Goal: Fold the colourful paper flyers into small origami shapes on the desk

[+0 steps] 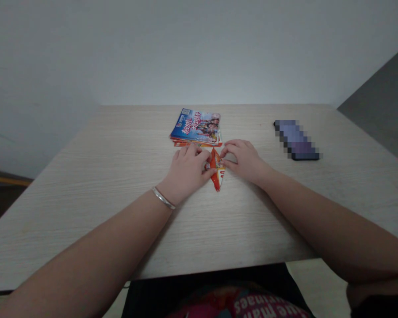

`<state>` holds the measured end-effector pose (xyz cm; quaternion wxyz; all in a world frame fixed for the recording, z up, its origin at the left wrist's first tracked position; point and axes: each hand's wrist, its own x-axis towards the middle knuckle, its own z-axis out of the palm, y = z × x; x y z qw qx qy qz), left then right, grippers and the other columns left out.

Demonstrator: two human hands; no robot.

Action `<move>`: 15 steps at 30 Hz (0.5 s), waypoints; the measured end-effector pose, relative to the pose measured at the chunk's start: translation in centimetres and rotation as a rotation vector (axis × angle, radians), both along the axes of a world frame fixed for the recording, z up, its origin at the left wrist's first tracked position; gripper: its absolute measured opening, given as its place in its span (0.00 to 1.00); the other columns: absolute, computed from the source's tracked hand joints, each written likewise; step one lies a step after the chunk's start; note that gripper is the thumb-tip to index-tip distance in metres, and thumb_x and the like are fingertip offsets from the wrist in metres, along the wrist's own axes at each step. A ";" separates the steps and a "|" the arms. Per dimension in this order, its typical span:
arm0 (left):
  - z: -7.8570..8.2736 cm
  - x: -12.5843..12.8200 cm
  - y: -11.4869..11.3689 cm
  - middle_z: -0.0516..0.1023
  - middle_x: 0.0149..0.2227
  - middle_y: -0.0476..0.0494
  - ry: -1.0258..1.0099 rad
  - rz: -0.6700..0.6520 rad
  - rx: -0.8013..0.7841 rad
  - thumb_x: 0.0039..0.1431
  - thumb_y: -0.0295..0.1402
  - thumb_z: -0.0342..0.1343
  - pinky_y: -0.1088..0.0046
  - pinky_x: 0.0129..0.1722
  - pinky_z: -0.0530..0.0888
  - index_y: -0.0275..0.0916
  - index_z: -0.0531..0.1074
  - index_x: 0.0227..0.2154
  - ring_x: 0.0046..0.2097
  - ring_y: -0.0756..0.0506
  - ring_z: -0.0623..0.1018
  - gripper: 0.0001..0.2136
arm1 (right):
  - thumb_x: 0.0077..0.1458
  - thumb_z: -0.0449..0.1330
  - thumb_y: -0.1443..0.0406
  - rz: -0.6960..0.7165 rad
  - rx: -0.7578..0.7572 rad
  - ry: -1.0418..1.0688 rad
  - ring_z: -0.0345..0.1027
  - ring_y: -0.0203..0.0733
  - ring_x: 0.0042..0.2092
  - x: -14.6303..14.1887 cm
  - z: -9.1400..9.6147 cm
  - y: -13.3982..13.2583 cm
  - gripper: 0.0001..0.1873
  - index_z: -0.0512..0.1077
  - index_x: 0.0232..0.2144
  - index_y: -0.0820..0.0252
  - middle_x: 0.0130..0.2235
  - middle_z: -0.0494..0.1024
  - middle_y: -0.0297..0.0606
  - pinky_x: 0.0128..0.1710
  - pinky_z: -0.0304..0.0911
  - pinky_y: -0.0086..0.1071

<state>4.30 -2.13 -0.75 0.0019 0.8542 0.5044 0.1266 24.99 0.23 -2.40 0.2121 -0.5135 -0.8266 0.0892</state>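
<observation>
A small folded paper (216, 174), printed orange, red and white, lies on the table in a pointed, kite-like shape. My left hand (190, 168), with a silver bangle at the wrist, is closed on its left side, thumb and index finger pressing the paper. From the right, my right hand (242, 158) pinches the opposite edge between thumb and fingertips. Part of the paper's left side is hidden under my left fingers. Just beyond both hands sits a stack of printed leaflets (197, 126), a blue one on top and orange edges below.
A phone (296, 140), blurred into blocks, lies at the right on the pale wood-grain table (96, 176). The table's far edge meets a white wall (199, 53). Its near edge runs just in front of my lap.
</observation>
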 end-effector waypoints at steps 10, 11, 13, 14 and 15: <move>-0.4 -0.9 0.6 0.70 0.49 0.38 -0.039 -0.081 -0.036 0.54 0.48 0.63 0.57 0.53 0.67 0.41 0.73 0.46 0.51 0.36 0.69 0.21 | 0.56 0.62 0.62 0.104 0.013 0.108 0.70 0.49 0.53 1.4 -0.4 0.4 0.06 0.76 0.35 0.57 0.47 0.79 0.43 0.57 0.58 0.46; -0.5 -1.0 0.7 0.70 0.48 0.38 -0.043 -0.082 -0.033 0.54 0.49 0.63 0.57 0.52 0.67 0.41 0.73 0.46 0.51 0.36 0.70 0.21 | 0.56 0.62 0.62 0.108 0.019 0.123 0.71 0.49 0.51 1.4 -0.3 0.4 0.06 0.76 0.34 0.57 0.46 0.79 0.43 0.56 0.59 0.45; -0.5 -1.1 0.8 0.71 0.48 0.39 -0.049 -0.090 -0.021 0.53 0.48 0.64 0.58 0.52 0.67 0.41 0.74 0.44 0.50 0.37 0.70 0.21 | 0.54 0.63 0.58 0.116 0.032 0.111 0.71 0.50 0.51 1.3 -0.2 0.1 0.10 0.76 0.34 0.58 0.45 0.79 0.44 0.55 0.60 0.46; -0.5 -1.1 0.9 0.71 0.47 0.39 -0.052 -0.097 -0.012 0.53 0.48 0.65 0.58 0.52 0.67 0.41 0.75 0.44 0.49 0.38 0.70 0.20 | 0.53 0.65 0.57 0.121 0.037 0.095 0.70 0.51 0.52 1.2 -0.1 -0.1 0.13 0.76 0.36 0.59 0.46 0.79 0.46 0.55 0.61 0.46; -0.4 -1.1 0.9 0.71 0.47 0.39 -0.054 -0.108 0.000 0.52 0.47 0.65 0.59 0.52 0.67 0.41 0.75 0.43 0.49 0.38 0.71 0.20 | 0.51 0.66 0.55 0.129 0.041 0.077 0.69 0.53 0.53 1.1 -0.1 -0.2 0.16 0.76 0.38 0.60 0.47 0.78 0.47 0.55 0.61 0.46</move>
